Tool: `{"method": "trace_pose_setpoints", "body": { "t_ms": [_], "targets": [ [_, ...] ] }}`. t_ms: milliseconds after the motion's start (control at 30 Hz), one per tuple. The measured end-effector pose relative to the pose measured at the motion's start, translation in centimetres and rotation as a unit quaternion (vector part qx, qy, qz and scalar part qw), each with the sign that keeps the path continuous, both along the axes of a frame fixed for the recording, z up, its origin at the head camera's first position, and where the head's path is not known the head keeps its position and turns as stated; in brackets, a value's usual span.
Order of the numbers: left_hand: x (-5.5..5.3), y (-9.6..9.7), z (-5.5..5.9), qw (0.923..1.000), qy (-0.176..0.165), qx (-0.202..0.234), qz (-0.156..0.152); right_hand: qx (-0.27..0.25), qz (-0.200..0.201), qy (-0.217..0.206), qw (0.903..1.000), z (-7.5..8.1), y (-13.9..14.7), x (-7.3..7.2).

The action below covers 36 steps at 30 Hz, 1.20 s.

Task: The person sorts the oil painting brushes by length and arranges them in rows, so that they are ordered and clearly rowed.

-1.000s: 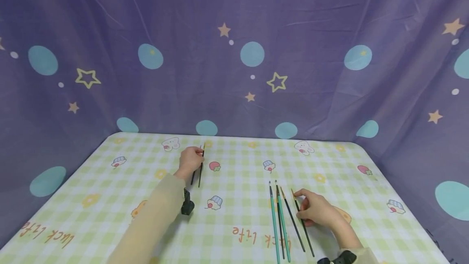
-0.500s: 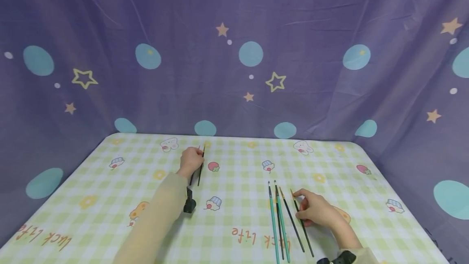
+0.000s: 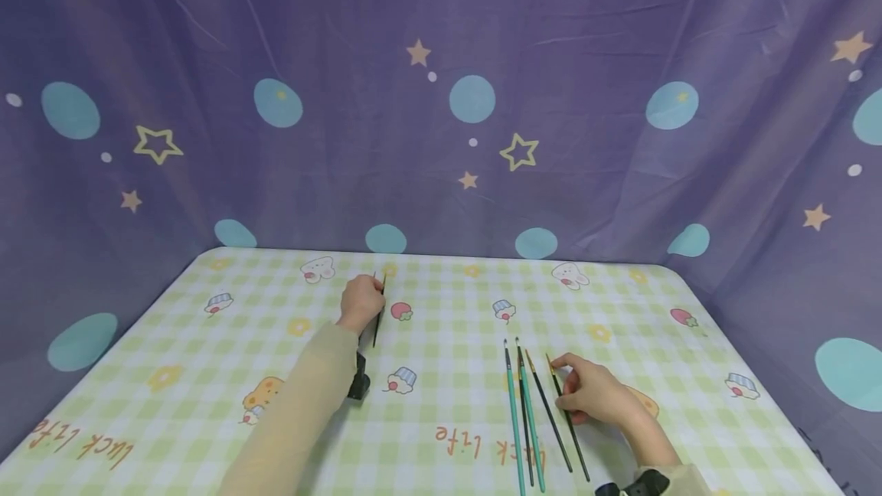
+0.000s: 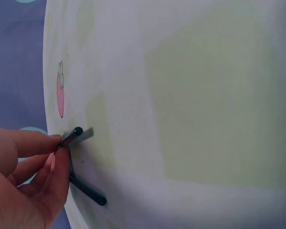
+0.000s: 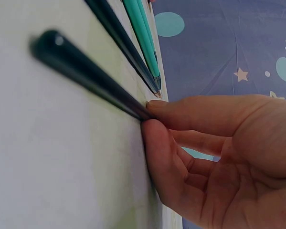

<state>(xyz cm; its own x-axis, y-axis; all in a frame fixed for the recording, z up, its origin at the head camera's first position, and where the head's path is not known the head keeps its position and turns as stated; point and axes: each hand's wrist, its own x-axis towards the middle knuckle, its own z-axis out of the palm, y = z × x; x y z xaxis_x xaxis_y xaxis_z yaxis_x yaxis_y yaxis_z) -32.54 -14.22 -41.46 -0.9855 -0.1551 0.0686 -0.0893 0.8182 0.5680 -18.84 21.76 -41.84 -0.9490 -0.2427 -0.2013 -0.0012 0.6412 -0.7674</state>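
Note:
At the far left of the table, my left hand (image 3: 361, 303) pinches a dark slim paintbrush (image 3: 377, 325) between thumb and fingertips. In the left wrist view, the rounded handle end of this paintbrush (image 4: 73, 135) points out from the fingers. A second dark paintbrush (image 4: 89, 192) lies close beside it, mostly hidden by the hand in the head view. Nearer on the right, my right hand (image 3: 594, 390) pinches another dark paintbrush (image 3: 577, 446), the rightmost of a loose row. Its handle (image 5: 85, 71) slants across the right wrist view, low over the cloth.
Left of the right hand, a dark paintbrush (image 3: 551, 419), two teal paintbrushes (image 3: 514, 419) and another dark one lie side by side, bristles pointing away. A checked tablecloth (image 3: 441, 373) covers the table. A purple curtain (image 3: 386, 136) hangs behind its far edge.
The left hand has shifted very slightly to the right, and its wrist now covers the handle of the second paintbrush. The right hand stays in place on its paintbrush.

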Motion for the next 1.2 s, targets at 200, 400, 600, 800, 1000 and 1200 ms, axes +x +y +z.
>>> {"method": "trace_pose_setpoints", "body": {
  "t_ms": [200, 400, 600, 800, 1000, 1200],
  "targets": [
    [0.2, 0.0, 0.0, 0.9999, -0.009, -0.004, 0.010, 0.001, 0.005, 0.002, 1.0000, -0.1, -0.1, 0.0],
    [0.3, -0.1, -0.1, 0.9998, -0.006, -0.003, 0.016, 0.000, 0.005, -0.002, 1.0000, -0.1, -0.2, 0.0],
    [0.4, -0.2, -0.1, 0.9998, 0.010, 0.015, 0.012, 0.002, -0.003, -0.001, 1.0000, 0.1, -0.2, 0.0],
    [1.1, 0.1, 0.2, 0.9992, 0.025, 0.028, -0.014, 0.007, -0.004, 0.000, 1.0000, 0.0, -0.1, 0.0],
    [2.1, 0.9, 0.4, 0.9978, 0.033, 0.034, -0.048, 0.002, 0.003, -0.002, 1.0000, 0.0, 0.1, 0.1],
    [4.0, 2.2, 0.5, 0.9919, 0.030, 0.075, -0.098, 0.007, 0.001, -0.003, 1.0000, 0.0, -0.1, 0.0]
  ]
}}
